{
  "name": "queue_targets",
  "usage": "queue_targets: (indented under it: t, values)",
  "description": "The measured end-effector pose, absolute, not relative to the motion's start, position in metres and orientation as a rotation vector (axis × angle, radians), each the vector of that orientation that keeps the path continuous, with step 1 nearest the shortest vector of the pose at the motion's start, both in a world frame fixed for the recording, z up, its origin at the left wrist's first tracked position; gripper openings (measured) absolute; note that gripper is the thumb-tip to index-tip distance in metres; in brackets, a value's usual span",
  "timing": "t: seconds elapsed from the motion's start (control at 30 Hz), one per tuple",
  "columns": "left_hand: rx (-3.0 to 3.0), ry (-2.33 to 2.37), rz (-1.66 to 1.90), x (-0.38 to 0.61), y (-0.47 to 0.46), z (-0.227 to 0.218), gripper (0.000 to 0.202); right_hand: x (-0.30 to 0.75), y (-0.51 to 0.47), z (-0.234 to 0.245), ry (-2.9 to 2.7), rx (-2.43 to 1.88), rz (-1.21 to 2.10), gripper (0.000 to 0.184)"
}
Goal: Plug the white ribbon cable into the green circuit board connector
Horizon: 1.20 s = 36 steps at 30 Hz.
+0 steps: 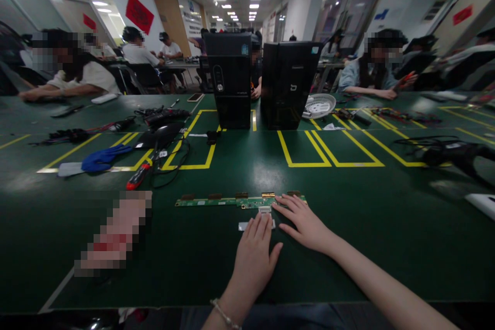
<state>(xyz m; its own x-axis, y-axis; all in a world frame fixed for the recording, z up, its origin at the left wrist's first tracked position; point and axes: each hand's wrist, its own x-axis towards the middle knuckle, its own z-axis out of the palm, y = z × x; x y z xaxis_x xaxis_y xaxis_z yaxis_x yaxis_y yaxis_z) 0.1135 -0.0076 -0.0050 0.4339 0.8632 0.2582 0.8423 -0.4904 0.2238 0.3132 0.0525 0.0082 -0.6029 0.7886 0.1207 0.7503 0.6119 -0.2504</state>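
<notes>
A long, thin green circuit board (228, 201) with several dark and gold tabs along its far edge lies flat on the green table. From its near edge a short white flat cable (265, 210) runs toward me. My left hand (255, 252) rests with outstretched fingers on this cable, partly covering it and a pale strip (243, 226) beneath. Spread over the right end of the board, the fingers of my right hand (305, 224) touch it and hide part of it. Neither hand is closed around anything.
Two black computer towers (234, 82) stand beyond the board. Left lie a red-and-black screwdriver (138, 177), a blue glove-like cloth (106, 159) and dark cables (166, 116). A white basket (319, 106) stands back right. A pixelated patch covers the near left. People sit across the table.
</notes>
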Motion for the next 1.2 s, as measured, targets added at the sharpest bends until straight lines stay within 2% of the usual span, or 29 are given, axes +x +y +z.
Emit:
queue_targets:
  t: [0.3, 0.6, 1.0, 1.2]
  values:
    - [2.550, 1.553, 0.412, 0.111, -0.004, 0.007, 0.049, 0.315, 0.053, 0.007, -2.620, -1.250, 0.264, 0.052]
    - [2.647, 1.330, 0.220, 0.090, 0.012, 0.021, 0.051, 0.314, 0.051, 0.012, -2.617, -1.254, 0.307, 0.053]
    - [2.712, 1.136, 0.236, 0.074, 0.026, 0.026, 0.049, 0.315, 0.052, 0.012, -2.608, -1.244, 0.322, 0.054]
    - [2.766, 1.120, 0.351, 0.078, 0.031, 0.023, 0.042, 0.314, 0.052, 0.009, -2.615, -1.246, 0.287, 0.053]
